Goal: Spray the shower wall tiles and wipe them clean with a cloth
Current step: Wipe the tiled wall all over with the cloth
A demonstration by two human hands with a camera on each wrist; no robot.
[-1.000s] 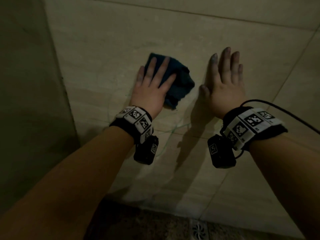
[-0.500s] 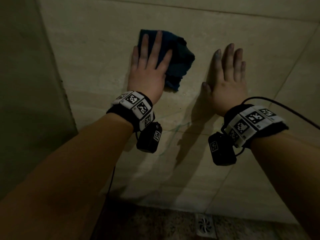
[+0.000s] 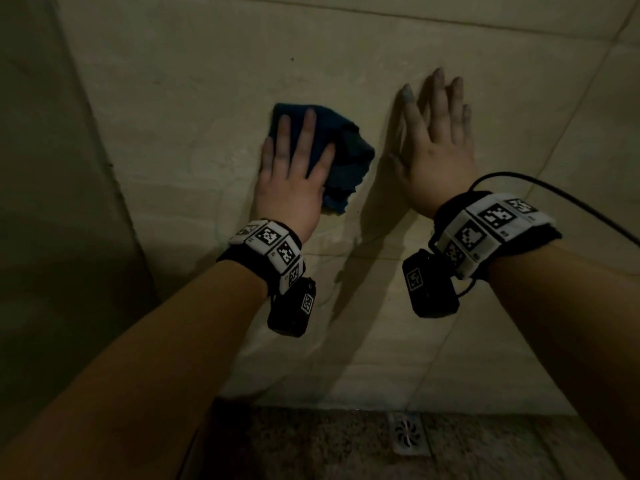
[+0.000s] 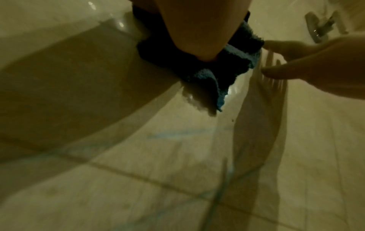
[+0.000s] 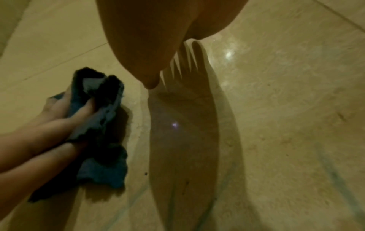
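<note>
A dark blue cloth lies bunched against the beige wall tiles. My left hand presses it flat onto the wall with straight, spread fingers. The left wrist view shows the cloth squeezed under my palm, and the right wrist view shows the cloth under my left fingers. To the right of the cloth, my right hand rests flat on the bare tile, fingers straight and close together, holding nothing. No spray bottle is in view.
A darker side wall meets the tiled wall on the left. At the bottom lies a speckled floor with a small square drain. A black cable runs from my right wristband. A metal fitting shows on the wall far right.
My left hand swept the cloth up the wall, then back down and slightly right. The right hand stayed flat on the tile in nearly the same place.
</note>
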